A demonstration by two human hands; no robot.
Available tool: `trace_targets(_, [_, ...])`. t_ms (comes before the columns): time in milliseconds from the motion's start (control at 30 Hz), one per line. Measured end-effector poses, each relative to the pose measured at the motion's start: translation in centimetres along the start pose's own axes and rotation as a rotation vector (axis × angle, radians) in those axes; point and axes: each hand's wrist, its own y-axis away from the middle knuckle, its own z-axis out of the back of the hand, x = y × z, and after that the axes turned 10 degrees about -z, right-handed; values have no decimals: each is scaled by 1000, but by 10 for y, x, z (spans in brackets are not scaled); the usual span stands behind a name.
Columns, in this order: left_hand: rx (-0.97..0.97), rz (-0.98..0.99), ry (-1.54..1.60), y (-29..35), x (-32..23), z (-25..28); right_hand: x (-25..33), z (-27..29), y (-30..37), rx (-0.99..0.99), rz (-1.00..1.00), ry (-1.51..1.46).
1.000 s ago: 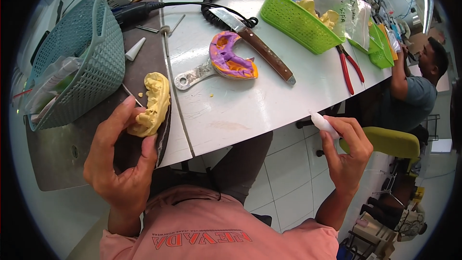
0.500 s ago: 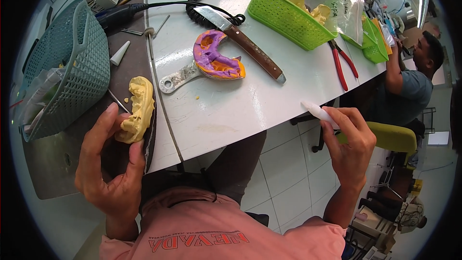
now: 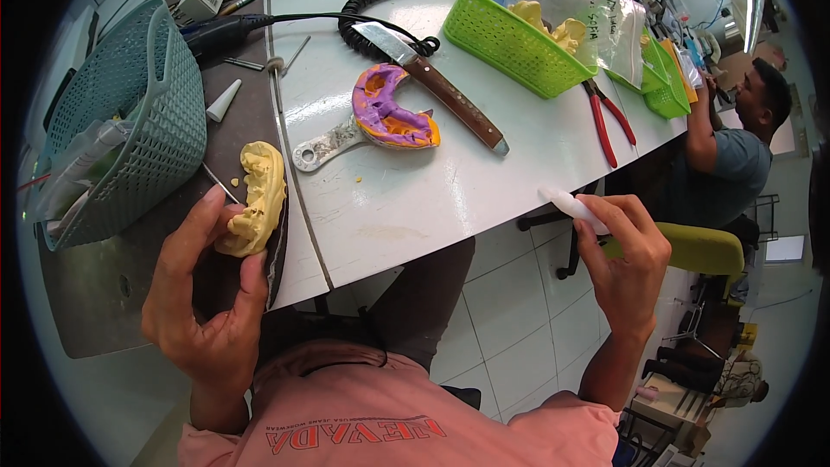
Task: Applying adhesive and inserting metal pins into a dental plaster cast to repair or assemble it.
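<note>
The left hand pinches a yellow dental cast at 9 o'clock in the view. At 3 o'clock, the right hand grips a tapered white tube, tip toward 10 o'clock. A purple-and-orange dental impression lies at 12 o'clock on the surface, a wooden-handled knife on its 2 o'clock side.

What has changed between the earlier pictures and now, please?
The view has shifted slightly. The white tapered piece in the right hand seems tilted a little flatter. Nothing was taken up or let go: the left hand still holds the yellow moulded piece; the knife, purple-and-orange impression and red-handled pliers stayed put.
</note>
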Motion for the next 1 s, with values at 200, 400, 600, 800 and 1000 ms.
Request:
trace_targets(200, [-15,9,2,-1,-2,0,0,2,0,20,29,20])
trace_targets(400, [-17,16,18,0,-2,0,-2,4,2,21,17,40])
trace_targets(600, [23,37,51,3,0,0,-2,5,1,29,11,50])
trace_targets(800, [-27,8,-2,-4,-1,1,1,7,-4,-13,10,18])
trace_targets(1000, [56,-37,41,-12,6,-3,4,11,-12,-38,-317,-485])
